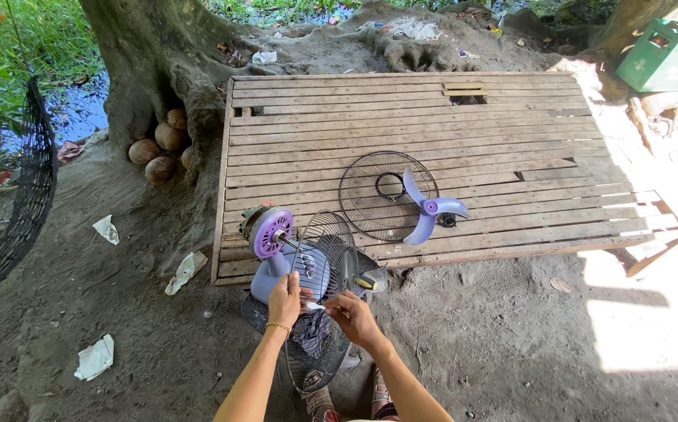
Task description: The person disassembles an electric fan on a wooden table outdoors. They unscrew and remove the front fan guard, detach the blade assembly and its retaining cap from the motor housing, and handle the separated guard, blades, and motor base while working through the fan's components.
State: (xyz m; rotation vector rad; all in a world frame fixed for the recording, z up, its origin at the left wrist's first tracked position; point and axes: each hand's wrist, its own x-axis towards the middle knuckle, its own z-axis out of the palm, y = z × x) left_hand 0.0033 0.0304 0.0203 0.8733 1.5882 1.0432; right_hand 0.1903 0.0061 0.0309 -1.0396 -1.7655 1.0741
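My left hand [285,301] grips a round wire fan guard [321,305] standing on edge in front of me. My right hand [354,316] holds a small white brush-like tool [317,307] against the guard's wires. Behind the guard sits the fan body [270,270], pale blue with a purple motor face [272,232] and bare shaft, leaning at the edge of a wooden slat platform [511,117]. On the platform lie a second wire guard [378,195] and the purple three-blade propeller [430,208].
A big tree trunk [151,55] with several coconuts [159,148] at its base stands left of the platform. A dark hammock net [26,195] hangs far left. Paper scraps [95,357] litter the dirt. A green crate [667,55] sits at top right.
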